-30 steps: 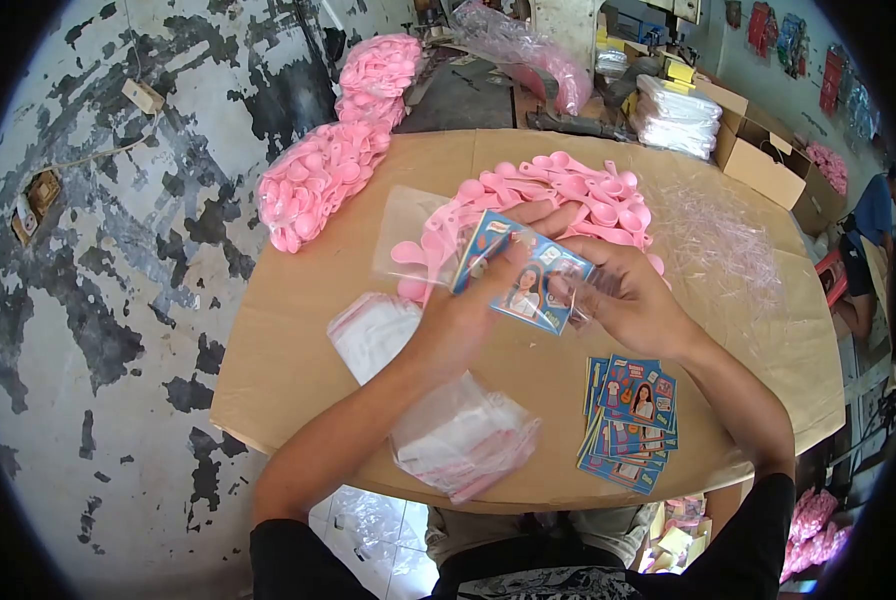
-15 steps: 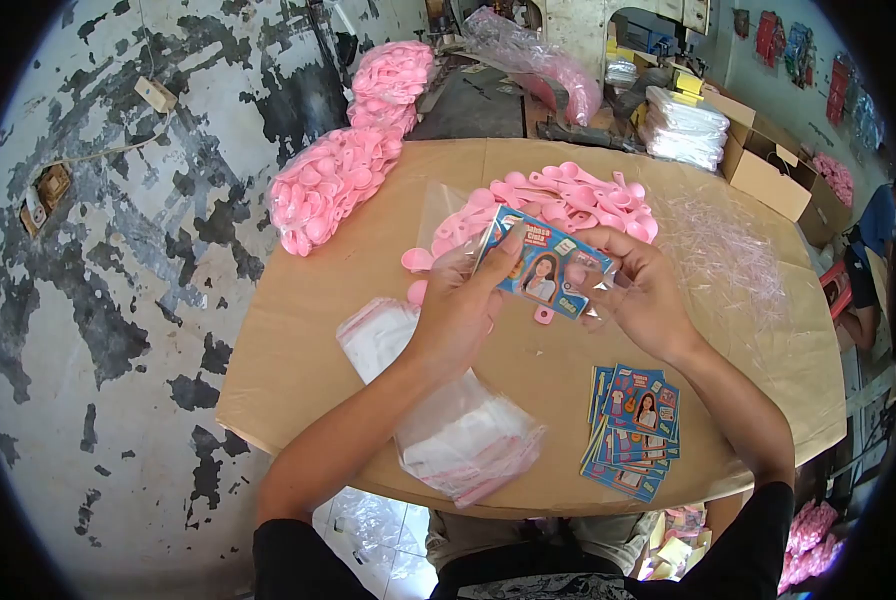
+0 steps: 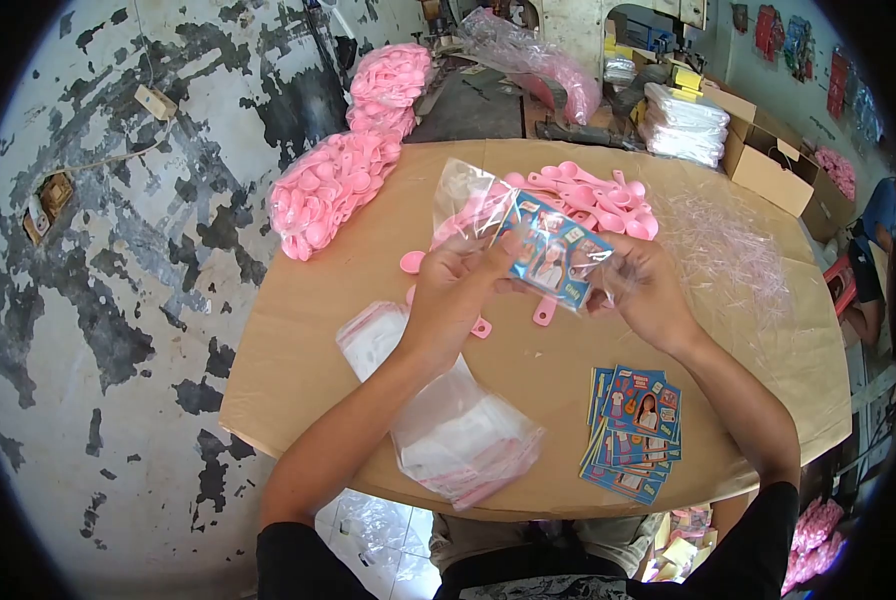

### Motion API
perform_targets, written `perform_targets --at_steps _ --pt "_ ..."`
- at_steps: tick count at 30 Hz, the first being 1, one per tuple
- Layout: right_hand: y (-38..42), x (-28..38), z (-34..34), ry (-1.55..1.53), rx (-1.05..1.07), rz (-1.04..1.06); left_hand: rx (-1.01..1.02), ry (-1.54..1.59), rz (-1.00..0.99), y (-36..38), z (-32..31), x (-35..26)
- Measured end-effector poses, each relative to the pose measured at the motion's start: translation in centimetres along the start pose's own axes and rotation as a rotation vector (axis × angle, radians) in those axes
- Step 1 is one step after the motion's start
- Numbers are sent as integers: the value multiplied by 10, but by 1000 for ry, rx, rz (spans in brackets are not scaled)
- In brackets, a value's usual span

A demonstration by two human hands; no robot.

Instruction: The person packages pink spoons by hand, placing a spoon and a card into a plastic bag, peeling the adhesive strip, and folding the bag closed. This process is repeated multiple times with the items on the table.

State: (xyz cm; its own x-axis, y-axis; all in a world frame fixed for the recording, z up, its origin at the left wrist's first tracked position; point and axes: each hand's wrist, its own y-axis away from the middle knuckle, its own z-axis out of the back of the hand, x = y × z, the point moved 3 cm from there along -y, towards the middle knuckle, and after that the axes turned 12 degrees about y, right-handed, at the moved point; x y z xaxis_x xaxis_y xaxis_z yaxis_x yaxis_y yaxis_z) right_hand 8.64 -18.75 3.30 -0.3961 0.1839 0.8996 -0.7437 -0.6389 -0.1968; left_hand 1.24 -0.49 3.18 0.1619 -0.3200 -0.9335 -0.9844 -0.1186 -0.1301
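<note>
Between my two hands is a blue printed card (image 3: pixel 558 250) inside a clear plastic bag (image 3: pixel 460 185). My left hand (image 3: pixel 468 285) is closed on the card's left side, thumb on top, while the loose end of the bag stands up beyond it. My right hand (image 3: pixel 646 288) pinches the bag at the card's right end. Just behind lie pink plastic scoops (image 3: pixel 608 205) in a pile, partly covered by the bag and hands. Below my left forearm is a stack of clear bags (image 3: pixel 468 435). A fanned stack of blue cards (image 3: pixel 636 430) lies near my right forearm.
Bulging bags of pink scoops (image 3: pixel 333 185) stand at the table's back left. Thin plastic strips (image 3: pixel 733 250) are spread at the right. Behind are a white packet stack (image 3: pixel 683 125) and a cardboard box (image 3: pixel 768 170). A person's arm (image 3: pixel 863 320) shows at far right.
The card and bag have tilted and shifted slightly right. The bag's loose end now rises at the left. My left hand has moved slightly, uncovering a scoop handle below.
</note>
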Motion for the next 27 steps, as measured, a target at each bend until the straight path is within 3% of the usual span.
perform_targets --at_steps 2,4,7,11,17,20,22,24,25,26,27 --pt "0 1 3 13 -27 -56 119 193 -90 -8 5 14" --pt "-2 2 5 63 -29 -111 42 126 -61 -4 3 9" --pt "-1 -8 3 69 48 67 10 116 -41 -2 6 11" --pt "-4 -10 7 116 -10 -45 36 315 -68 -2 3 6" --pt "0 0 4 50 -11 -8 89 89 -23 -9 10 12" --pt "-2 -10 14 81 -78 -30 23 147 -43 -7 3 13" --pt "-3 -12 21 136 -124 -56 -169 -93 -422 -4 4 1" --pt "-3 -12 22 101 -142 -62 -62 -341 -687 15 -9 -12" --pt "-4 -11 23 83 -150 -60 148 -463 -765 38 -31 -30" --pt "-6 -9 24 99 -146 -39 407 -434 -425 60 -58 -39" --pt "-5 -8 25 117 -135 -27 671 -567 -292 77 -82 -41"
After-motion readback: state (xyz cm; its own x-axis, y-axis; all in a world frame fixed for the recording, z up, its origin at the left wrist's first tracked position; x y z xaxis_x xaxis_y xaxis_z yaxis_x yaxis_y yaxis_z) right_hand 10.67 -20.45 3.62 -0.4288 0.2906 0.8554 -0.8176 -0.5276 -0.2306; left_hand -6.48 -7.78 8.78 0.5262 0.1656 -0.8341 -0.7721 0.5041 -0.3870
